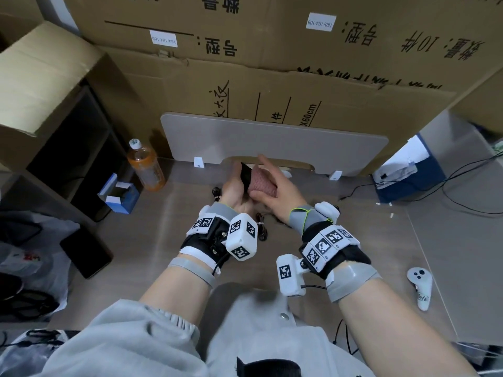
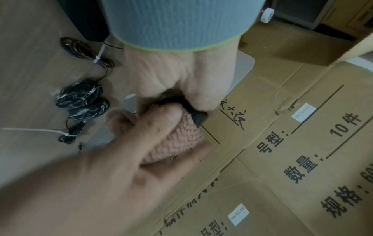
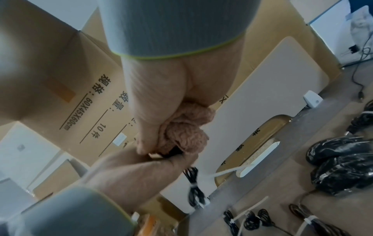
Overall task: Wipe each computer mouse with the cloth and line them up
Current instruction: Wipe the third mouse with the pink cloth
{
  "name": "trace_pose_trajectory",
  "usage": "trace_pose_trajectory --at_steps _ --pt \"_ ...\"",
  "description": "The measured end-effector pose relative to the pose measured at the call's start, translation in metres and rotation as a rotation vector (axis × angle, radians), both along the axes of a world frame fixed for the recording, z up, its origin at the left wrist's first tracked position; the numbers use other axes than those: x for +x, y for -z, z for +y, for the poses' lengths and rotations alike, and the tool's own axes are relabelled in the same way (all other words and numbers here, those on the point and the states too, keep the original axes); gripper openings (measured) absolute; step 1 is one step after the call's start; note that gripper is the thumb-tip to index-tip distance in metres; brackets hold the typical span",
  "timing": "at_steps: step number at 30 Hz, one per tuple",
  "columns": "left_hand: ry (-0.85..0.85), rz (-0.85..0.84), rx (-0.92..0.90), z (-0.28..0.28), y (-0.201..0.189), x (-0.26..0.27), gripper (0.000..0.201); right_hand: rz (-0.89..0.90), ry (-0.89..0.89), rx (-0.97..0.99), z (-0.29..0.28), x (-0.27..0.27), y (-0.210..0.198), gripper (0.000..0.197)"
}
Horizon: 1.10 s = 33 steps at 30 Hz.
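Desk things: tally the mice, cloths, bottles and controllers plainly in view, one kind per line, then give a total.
Mice: 3, one mouse in the left hand, two on the desk
Cloth: 1
Bottle: 1
Controller: 1
Total: 6

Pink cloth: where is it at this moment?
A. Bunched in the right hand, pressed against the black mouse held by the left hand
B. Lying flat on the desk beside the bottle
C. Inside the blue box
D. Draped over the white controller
A: the pink cloth is bunched in the right hand, against the black mouse that the left hand holds above the desk.
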<state>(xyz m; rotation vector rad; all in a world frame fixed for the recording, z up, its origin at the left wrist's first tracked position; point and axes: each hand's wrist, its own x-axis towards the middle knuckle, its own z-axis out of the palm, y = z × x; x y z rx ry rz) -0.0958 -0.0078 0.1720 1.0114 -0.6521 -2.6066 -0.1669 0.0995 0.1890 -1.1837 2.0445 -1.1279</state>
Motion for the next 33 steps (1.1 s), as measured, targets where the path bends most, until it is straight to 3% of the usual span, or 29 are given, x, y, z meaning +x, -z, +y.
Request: trace_pose_trajectory --at_steps 3,6,7,10,14,17,20,25,30,33 --pt "0.099 -0.083 -0.129 0.001 0.002 -0.001 0.052 0.038 -0.004 0.105 0.001 0.003 0.015 0.081" --pt "0.298 -0.075 -0.097 0.002 0.006 -0.001 0.09 -0.013 0.035 0.128 0.001 0.002 0.017 0.069" --pt "0.343 -0.051 -0.102 0.006 0.005 0.0 0.09 -0.019 0.074 0.108 0.0 -0.001 0.012 0.068" --pt "0.347 0.032 -0.079 0.021 -0.008 0.0 0.054 0.046 0.123 0.095 0.0 -0.017 -0.001 0.058" --pt "0.363 0.094 -0.103 0.029 -0.013 0.0 0.052 0.227 0.169 0.2 0.007 -0.035 -0.009 0.055" --pt "0.38 0.141 -0.15 0.023 -0.017 0.003 0.046 0.174 0.265 0.125 0.009 -0.051 -0.001 0.058" --pt "0.354 0.119 -0.126 0.019 -0.016 0.002 0.044 0.135 0.413 0.159 0.015 -0.061 0.003 0.075" --pt "0.284 0.068 -0.077 0.009 -0.01 0.003 0.058 0.06 0.519 0.073 0.023 -0.058 -0.019 0.044" --pt "0.226 0.073 -0.072 0.014 -0.009 -0.003 0.046 -0.182 0.296 -0.245 0.01 -0.037 -0.018 0.034" --pt "0.162 0.058 -0.057 0.015 -0.007 -0.001 0.049 -0.315 0.176 -0.23 0.004 -0.026 -0.018 0.03"
